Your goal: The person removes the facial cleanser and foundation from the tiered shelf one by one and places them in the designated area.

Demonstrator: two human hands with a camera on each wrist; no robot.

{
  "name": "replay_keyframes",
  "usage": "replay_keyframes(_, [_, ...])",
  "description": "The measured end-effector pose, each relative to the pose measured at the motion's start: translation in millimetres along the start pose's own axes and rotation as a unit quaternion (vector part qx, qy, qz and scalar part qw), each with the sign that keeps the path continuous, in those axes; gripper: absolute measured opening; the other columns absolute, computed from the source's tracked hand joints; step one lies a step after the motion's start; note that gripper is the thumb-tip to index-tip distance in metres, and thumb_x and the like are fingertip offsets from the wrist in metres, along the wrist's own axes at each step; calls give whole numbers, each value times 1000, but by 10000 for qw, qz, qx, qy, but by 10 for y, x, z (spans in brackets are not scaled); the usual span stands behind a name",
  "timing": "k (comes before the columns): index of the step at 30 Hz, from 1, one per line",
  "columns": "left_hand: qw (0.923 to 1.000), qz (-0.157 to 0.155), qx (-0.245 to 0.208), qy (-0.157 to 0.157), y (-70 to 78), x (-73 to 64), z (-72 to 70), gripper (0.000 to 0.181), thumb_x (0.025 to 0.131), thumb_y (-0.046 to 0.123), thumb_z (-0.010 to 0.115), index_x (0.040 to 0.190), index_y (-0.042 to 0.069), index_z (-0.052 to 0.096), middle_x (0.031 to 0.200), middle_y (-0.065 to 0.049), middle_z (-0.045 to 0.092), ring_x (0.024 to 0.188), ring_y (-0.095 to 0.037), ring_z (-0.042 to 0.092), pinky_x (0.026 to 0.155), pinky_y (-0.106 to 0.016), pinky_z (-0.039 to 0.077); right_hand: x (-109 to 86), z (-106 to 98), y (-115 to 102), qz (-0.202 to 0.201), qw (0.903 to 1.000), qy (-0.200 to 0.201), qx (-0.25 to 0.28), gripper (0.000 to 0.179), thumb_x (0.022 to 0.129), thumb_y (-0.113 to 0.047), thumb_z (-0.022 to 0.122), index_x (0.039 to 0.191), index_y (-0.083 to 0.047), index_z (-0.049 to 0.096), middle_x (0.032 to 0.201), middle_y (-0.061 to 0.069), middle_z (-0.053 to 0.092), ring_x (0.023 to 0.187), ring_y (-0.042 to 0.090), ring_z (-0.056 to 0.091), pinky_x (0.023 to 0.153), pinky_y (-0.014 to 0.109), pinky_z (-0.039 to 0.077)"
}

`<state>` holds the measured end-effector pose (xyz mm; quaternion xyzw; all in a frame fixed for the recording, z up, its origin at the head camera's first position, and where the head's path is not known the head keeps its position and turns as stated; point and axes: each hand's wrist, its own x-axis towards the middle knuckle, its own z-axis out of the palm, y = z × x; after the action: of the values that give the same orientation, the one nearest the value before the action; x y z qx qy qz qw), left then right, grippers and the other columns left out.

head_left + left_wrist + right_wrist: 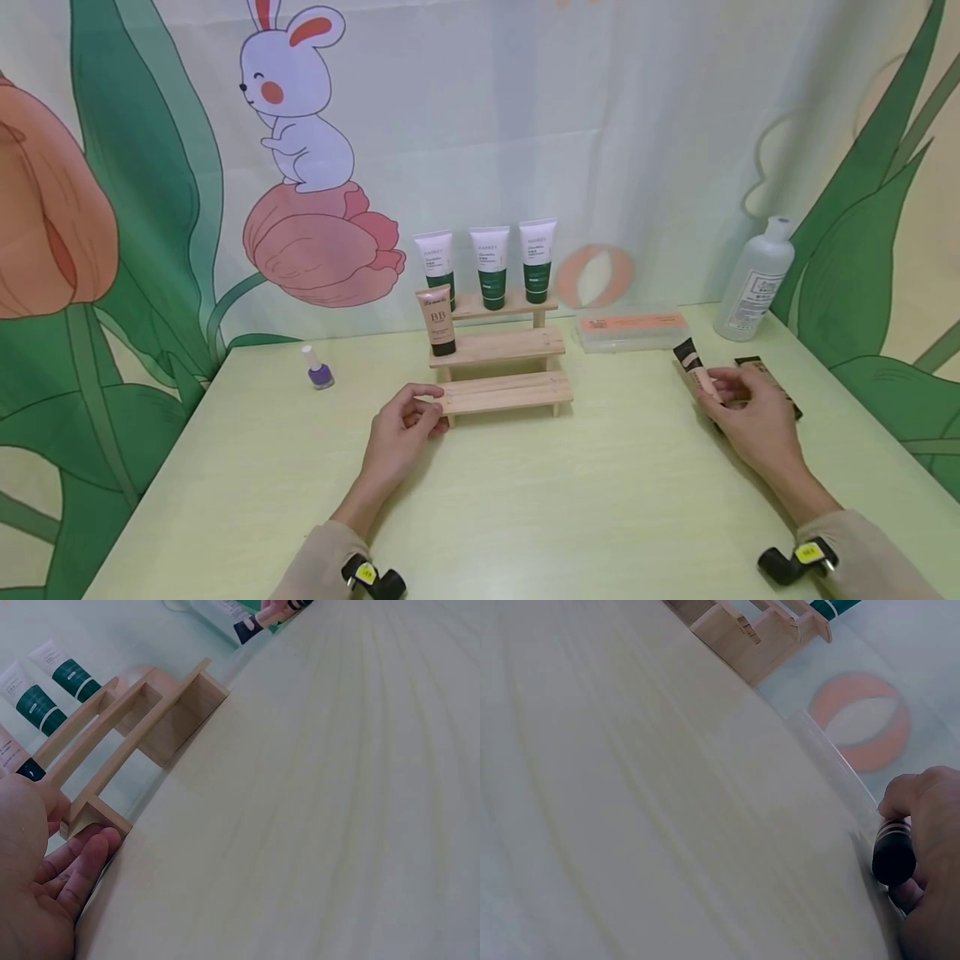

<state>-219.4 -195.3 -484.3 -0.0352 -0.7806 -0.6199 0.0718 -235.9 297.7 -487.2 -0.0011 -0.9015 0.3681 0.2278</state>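
Note:
My left hand (401,425) grips the left end of the lowest step of a three-tier wooden display stand (502,393), with fingertips around its front leg in the left wrist view. At the right, my right hand (757,417) pinches a beige cosmetic tube (699,373) with a black cap (894,859), tilted close over the table. Just beyond that hand lies a dark tube or box (787,398), partly covered by it. A beige BB cream tube (437,317) stands cap-down at the left of the middle step. Three white-and-green tubes (491,267) stand along the top step.
A purple nail polish bottle (320,372) stands on the table's left side. Behind the right hand are a flat clear case (632,332) with an orange label and a translucent white bottle (753,283). A printed curtain (465,100) hangs along the table's back edge.

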Motion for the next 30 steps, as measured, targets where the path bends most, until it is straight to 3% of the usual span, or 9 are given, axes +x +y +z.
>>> replay_keyframes(6, [10000, -13, 15, -11, -3, 5, 8, 17, 111, 8, 69, 126, 10, 76, 98, -16, 80, 90, -30, 81, 84, -31, 70, -4, -4, 36, 18, 9997, -105, -204, 39, 101, -29, 85, 127, -1, 78, 106, 13, 74, 82, 1, 59, 68, 7, 46])
replay_keyframes(13, [10000, -18, -4, -16, 3, -5, -3, 17, 111, 9, 69, 126, 11, 76, 98, -16, 80, 91, -31, 82, 84, -31, 70, 3, 20, 9, 68, 9999, -10, -104, 44, 103, -36, 83, 130, -2, 76, 110, 14, 71, 88, 11, 61, 70, 6, 45])
replay_keyframes(22, [10000, -25, 7, -18, 5, 16, -14, 17, 111, 9, 70, 126, 11, 76, 98, -16, 80, 91, -30, 81, 83, -31, 69, -17, 13, -61, -113, 9963, 603, 593, 41, 101, -26, 85, 135, -6, 73, 120, 12, 64, 100, 13, 58, 78, 12, 43])
replay_keyframes(30, [10000, -82, 6, -21, 3, 6, -1, 16, 111, 9, 70, 126, 11, 76, 98, -15, 79, 90, -29, 81, 83, -30, 69, -32, 4, -63, -132, 9935, 654, 919, 46, 98, -20, 89, 138, -6, 71, 126, 6, 64, 106, 12, 61, 81, 10, 46])
